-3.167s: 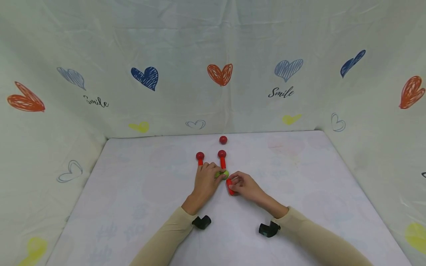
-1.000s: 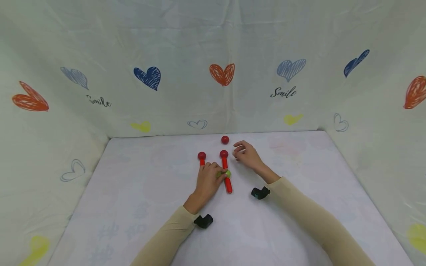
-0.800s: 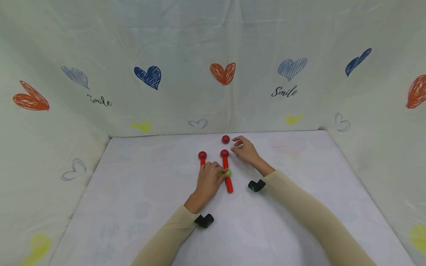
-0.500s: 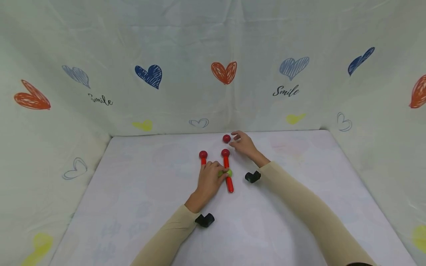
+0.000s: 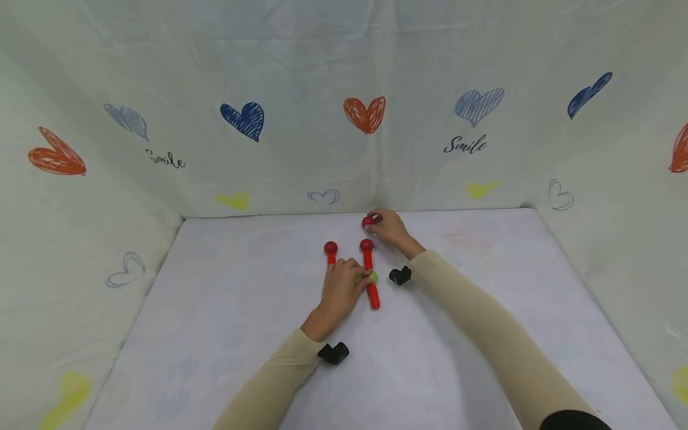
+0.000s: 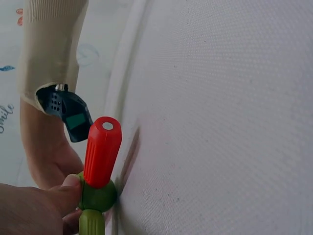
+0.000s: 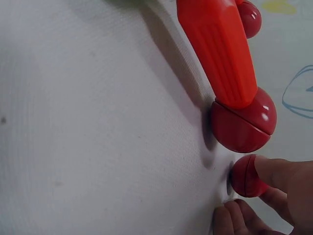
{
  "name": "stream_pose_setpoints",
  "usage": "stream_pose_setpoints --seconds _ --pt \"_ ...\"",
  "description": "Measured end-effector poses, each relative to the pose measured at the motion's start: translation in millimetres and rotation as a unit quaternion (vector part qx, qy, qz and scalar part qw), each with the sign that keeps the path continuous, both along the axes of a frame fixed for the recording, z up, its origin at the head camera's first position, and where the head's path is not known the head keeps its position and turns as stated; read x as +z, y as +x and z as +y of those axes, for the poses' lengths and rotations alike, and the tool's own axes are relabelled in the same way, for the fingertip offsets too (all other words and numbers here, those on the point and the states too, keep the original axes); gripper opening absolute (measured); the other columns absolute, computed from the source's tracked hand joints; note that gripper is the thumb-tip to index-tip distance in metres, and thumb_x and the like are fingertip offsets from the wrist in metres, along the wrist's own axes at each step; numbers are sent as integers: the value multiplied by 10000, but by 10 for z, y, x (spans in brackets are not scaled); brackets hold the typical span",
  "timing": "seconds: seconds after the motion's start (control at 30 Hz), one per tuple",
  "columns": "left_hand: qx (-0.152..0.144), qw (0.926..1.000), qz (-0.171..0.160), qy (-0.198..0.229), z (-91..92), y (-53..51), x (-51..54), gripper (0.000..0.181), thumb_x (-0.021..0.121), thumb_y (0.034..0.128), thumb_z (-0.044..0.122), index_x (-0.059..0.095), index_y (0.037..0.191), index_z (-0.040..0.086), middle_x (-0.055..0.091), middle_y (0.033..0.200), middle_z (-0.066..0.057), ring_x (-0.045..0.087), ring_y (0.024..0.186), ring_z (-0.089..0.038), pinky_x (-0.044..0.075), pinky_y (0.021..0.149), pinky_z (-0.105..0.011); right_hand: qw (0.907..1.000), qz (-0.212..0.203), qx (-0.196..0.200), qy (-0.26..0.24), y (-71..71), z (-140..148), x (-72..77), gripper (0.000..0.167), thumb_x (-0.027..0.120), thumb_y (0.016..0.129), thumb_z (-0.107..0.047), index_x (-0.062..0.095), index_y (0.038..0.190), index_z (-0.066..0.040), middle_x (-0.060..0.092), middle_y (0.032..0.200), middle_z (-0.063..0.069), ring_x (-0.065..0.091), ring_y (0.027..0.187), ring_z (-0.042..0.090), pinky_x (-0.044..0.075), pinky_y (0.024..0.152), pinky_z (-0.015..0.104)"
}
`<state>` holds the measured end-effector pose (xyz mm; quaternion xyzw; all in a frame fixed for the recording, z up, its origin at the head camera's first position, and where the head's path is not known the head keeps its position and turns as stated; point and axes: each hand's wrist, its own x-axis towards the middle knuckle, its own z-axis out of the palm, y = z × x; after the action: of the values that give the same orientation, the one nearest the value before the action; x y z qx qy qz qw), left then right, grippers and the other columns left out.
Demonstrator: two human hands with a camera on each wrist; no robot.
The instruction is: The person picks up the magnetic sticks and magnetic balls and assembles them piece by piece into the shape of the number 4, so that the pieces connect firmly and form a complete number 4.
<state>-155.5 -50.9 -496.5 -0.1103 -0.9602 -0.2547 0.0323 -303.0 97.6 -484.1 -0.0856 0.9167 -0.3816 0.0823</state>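
My left hand (image 5: 340, 289) holds a joined piece of toy rods and balls at its green ball (image 6: 100, 197). A red rod (image 6: 101, 155) with a metal disc in its end juts from that ball, and a green rod (image 6: 92, 223) also meets it. From the green ball another red rod (image 5: 368, 260) runs away to a red ball (image 5: 366, 245). Left of it, a second red ball (image 5: 330, 247) tops a red rod partly hidden by the left hand. My right hand (image 5: 391, 228) pinches a separate red ball (image 7: 244, 176) between thumb and fingers, beyond the piece.
The pieces lie on a white-covered table (image 5: 242, 286). Behind rises a pale curtain (image 5: 301, 143) printed with hearts and words. A black wrist camera (image 5: 333, 353) sits by the left cuff, another camera (image 5: 400, 275) by the right.
My right hand has left the near red rod, moved away to the far single red ball, and taken hold of it. My left hand has kept its place on the joined piece.
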Motion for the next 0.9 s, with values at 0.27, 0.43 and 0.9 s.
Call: stream_pose_setpoints --seconds 0.27,0.43,0.9 --pt "-36 10000 -35 44 9 -7 28 256 851 913 218 835 1161 158 723 1028 -5 586 960 -192 442 876 -359 10000 44 -6 -16 29 36 -16 382 690 1027 -104 608 1371 41 670 1319 240 639 1212 369 541 1047 442" --pt "-48 9999 -43 78 6 3 27 252 852 912 204 835 1158 149 720 1020 -11 582 950 -194 436 868 -357 9994 91 -133 -312 114 94 -25 383 694 1025 -113 607 1366 40 661 1315 247 645 1212 387 557 1026 454" --pt "-89 9999 -21 147 -13 -7 10 259 855 910 213 835 1157 137 716 1009 -19 585 952 -198 447 876 -366 9951 -107 -222 -961 688 381 31 415 720 1015 -133 608 1384 23 641 1352 235 643 1229 399 551 1039 485"
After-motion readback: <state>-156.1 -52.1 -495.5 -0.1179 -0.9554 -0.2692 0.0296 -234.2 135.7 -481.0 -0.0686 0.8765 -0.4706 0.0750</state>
